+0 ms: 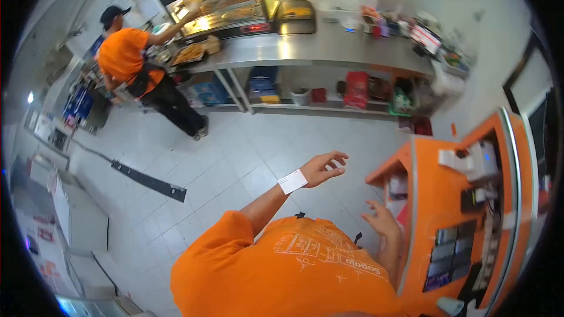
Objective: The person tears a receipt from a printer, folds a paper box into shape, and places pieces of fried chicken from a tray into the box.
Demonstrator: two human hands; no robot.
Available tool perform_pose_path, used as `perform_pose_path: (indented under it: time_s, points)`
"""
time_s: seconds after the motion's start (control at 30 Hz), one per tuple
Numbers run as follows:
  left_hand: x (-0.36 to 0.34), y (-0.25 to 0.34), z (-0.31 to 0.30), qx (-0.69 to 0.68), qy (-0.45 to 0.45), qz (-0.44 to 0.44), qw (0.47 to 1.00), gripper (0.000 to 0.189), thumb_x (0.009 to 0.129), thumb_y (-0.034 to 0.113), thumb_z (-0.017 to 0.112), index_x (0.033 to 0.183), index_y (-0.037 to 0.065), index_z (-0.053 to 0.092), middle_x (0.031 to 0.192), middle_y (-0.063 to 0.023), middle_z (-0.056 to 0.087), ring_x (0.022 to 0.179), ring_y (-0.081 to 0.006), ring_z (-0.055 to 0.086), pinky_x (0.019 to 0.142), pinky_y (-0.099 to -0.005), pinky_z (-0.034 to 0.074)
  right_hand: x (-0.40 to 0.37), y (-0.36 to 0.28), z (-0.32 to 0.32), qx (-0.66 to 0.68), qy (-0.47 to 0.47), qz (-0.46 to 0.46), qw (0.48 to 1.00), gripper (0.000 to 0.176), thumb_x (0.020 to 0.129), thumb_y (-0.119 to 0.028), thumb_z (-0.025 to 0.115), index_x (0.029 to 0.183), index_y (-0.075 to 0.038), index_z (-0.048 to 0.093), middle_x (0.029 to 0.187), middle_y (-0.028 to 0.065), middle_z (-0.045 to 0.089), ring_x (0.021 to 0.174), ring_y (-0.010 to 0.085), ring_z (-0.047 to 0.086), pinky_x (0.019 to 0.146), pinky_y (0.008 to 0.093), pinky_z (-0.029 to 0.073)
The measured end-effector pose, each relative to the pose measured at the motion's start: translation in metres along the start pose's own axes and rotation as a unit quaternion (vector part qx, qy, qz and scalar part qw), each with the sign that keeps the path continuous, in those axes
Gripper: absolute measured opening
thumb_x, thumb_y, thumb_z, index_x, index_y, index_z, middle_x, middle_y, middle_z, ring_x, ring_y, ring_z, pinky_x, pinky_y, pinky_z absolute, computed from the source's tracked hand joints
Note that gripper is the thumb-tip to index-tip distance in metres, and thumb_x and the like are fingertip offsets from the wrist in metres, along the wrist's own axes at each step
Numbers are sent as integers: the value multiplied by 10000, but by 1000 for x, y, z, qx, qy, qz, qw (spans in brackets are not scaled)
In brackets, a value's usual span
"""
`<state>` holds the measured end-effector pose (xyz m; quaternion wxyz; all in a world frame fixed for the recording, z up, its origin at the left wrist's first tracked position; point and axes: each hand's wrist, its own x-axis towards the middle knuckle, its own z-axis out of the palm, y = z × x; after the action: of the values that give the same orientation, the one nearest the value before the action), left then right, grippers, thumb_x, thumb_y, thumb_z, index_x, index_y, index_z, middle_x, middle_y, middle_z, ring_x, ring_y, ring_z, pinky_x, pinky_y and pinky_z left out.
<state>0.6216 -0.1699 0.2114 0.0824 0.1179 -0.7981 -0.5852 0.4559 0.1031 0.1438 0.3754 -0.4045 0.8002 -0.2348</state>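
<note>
The left hand (326, 167) is open wide above the floor (235, 152). The right hand (382, 220) is open too, empty, near the orange table (426, 205).

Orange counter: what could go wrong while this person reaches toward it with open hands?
1. The right hand hovers open beside the orange counter, close to small items crammed in its side opening; a careless reach might knock them out.
2. A black strip lies across the tiled floor, beyond the raised, empty left hand; stepping that way without looking could mean a trip.
</note>
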Motion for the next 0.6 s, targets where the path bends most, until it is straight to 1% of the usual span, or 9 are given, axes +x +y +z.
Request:
perform_pose_path:
  time_s: [0.07, 0.1, 0.2, 0.23, 0.33, 0.37, 0.47, 0.57, 0.6]
  points:
    - [-31, -28, -62, 2, 58, -1, 998, 424, 961, 246, 580, 1336, 81, 473, 1196, -116, 608, 1063, -226, 616, 923, -370, 493, 54, -22, 5, -132, 106, -77, 983, 545, 873, -355, 680, 1328, -94, 531, 1206, 185, 621, 1075, 295, 619, 922, 379, 488]
    - [-44, -42, -87, -6, 78, -37, 996, 409, 971, 249, 562, 1336, 83, 477, 1201, -113, 607, 1104, -221, 595, 949, -362, 477, 80, -35, 7, -119, 109, -69, 984, 506, 892, -356, 654, 1314, -99, 547, 1190, 197, 624, 1049, 306, 626, 918, 403, 484]
    - [-74, -82, -147, -32, 140, -58, 988, 397, 979, 246, 551, 1333, 82, 480, 1205, -108, 606, 1137, -217, 573, 966, -359, 464, 143, -92, 10, 35, 48, 1, 998, 480, 899, -359, 643, 1287, -87, 567, 1184, 195, 627, 1031, 294, 627, 901, 409, 485]
    - [-79, -87, -163, -50, 147, -73, 985, 400, 981, 250, 550, 1333, 74, 477, 1213, -110, 600, 1149, -219, 561, 977, -361, 455, 160, -106, 13, 44, 46, -16, 998, 466, 910, -359, 628, 1274, -75, 573, 1160, 191, 639, 989, 295, 634, 885, 409, 488]
    - [-73, -116, -226, -72, 166, -66, 981, 407, 983, 253, 547, 1340, 74, 471, 1233, -115, 589, 1141, -229, 565, 979, -369, 453, 235, -126, 35, 28, 13, -5, 1000, 468, 915, -356, 620, 1276, -63, 566, 1133, 196, 649, 966, 302, 640, 879, 410, 492]
    - [-69, -122, -247, -84, 170, -88, 978, 414, 983, 254, 545, 1348, 74, 466, 1251, -119, 580, 1140, -234, 565, 982, -374, 452, 259, -133, 37, 9, -10, 9, 1000, 500, 905, -391, 622, 1268, -50, 575, 1102, 203, 658, 978, 303, 647, 887, 402, 492]
    - [-54, -147, -316, -94, 201, -85, 971, 423, 983, 255, 544, 1358, 76, 459, 1262, -120, 576, 1135, -233, 568, 979, -374, 454, 358, -138, 43, -6, -70, 100, 992, 554, 886, -448, 625, 1257, -38, 588, 1082, 214, 662, 1025, 311, 640, 916, 396, 483]
    - [-46, -176, -401, -72, 246, -117, 960, 424, 976, 237, 555, 1356, 73, 465, 1248, -110, 589, 1118, -223, 575, 967, -371, 460, 464, -214, 37, -114, -54, 57, 990, 583, 872, -490, 614, 1245, -42, 605, 1116, 223, 659, 1075, 342, 624, 946, 410, 471]
    - [-49, -187, -428, -70, 260, -129, 954, 423, 974, 231, 558, 1356, 73, 467, 1244, -107, 591, 1112, -221, 577, 966, -370, 460, 507, -241, 38, -148, -54, 16, 987, 581, 874, -491, 607, 1239, -40, 609, 1145, 230, 648, 1095, 360, 612, 952, 419, 466]
